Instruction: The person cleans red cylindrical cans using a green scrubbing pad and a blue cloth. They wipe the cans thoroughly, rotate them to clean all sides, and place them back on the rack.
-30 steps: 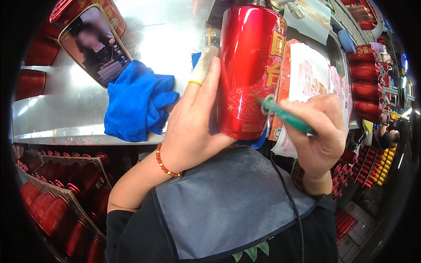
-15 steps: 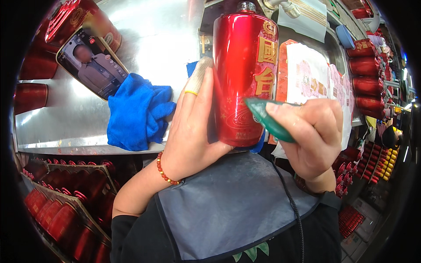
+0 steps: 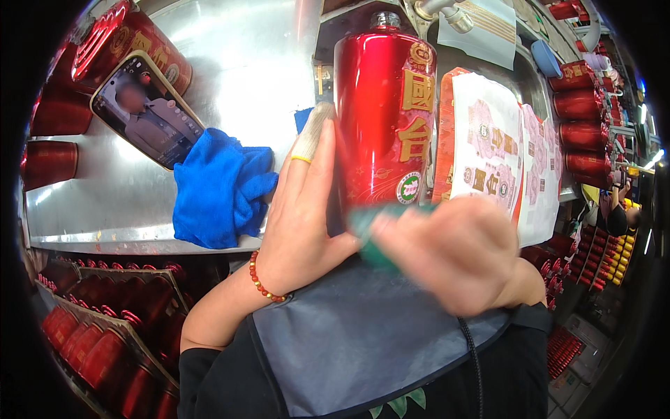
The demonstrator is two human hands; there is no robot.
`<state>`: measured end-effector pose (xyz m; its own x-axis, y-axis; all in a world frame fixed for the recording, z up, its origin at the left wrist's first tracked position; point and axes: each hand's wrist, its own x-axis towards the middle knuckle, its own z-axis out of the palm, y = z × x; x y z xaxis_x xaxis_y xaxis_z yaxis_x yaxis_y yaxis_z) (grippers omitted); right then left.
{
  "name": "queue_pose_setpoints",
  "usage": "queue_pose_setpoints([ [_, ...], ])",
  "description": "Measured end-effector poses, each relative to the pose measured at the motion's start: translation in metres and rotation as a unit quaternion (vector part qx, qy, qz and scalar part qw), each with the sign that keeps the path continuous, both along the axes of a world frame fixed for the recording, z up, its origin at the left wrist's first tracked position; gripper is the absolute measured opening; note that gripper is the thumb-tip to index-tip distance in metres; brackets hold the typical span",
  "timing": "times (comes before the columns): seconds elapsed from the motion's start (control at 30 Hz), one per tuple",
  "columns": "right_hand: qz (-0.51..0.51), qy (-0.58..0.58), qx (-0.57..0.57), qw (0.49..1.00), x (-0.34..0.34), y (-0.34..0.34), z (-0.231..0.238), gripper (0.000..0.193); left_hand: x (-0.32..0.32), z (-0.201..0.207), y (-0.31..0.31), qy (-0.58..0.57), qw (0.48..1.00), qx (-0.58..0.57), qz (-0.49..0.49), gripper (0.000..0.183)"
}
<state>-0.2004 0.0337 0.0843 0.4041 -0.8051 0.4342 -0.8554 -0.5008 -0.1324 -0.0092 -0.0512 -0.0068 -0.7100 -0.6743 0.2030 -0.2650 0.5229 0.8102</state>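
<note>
So the red bottle [image 3: 373,105] is lying at the near side of the metal table [image 3: 77,209], neck pointing away from the person, base toward the grey apron [image 3: 349,335]. The left hand [image 3: 296,209] is bracing it: fingers stretching straight along its left side, one wearing a pale finger cover [image 3: 314,129], thumb spreading out toward the base. The right hand [image 3: 460,251] is blurring pretty badly, but its fingers are pinching a green tool [image 3: 377,251] right over the bottle's lower end.

Progress-wise, the decoration is looking mostly in place, I'd say: two big gold characters [image 3: 417,87] are running down the right side, a gold crest [image 3: 421,54] is sitting above them, and a round green-and-white emblem [image 3: 409,188] is showing below. The hand and tool are covering the bottom edge, so I honestly can't tell what's left there, and the far side isn't showing either.

Other lettering: the printed sheets [image 3: 485,153] just right of the bottle are carrying pink motifs and similar gold characters, and a red bottle at upper left [image 3: 132,49] is showing gold ones too. The phone [image 3: 143,108], leaning near the blue cloth [image 3: 223,192], is displaying text too tiny for reading.
</note>
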Motion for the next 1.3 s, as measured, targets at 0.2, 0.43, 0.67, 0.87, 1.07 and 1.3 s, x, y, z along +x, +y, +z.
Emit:
queue_pose_setpoints([
  [0.2,-0.062,-0.174,0.116,0.976,-0.019,-0.022,0.014,0.027,0.002,-0.009,-0.001,0.03,0.999,0.009,-0.004,0.118],
  [0.43,-0.169,-0.229,0.07,0.956,-0.054,-0.057,0.016,0.02,0.002,-0.011,-0.008,0.03,0.999,0.014,-0.032,0.119],
  [0.67,-0.087,-0.198,0.074,0.974,-0.055,-0.071,0.012,0.025,0.0,-0.01,-0.011,0.033,0.999,0.016,-0.04,0.121],
  [0.87,-0.071,-0.085,0.018,0.994,-0.04,-0.058,0.016,0.033,0.0,-0.011,-0.013,0.034,0.998,0.011,-0.044,0.122],
  [1.07,-0.03,-0.02,-0.04,0.999,-0.041,-0.066,0.014,0.036,0.002,-0.015,-0.011,0.043,0.998,0.006,-0.038,0.118],
  [1.3,-0.037,-0.01,-0.006,0.999,-0.036,-0.068,0.021,0.041,0.002,-0.017,-0.009,0.041,0.999,-0.001,-0.034,0.117],
])
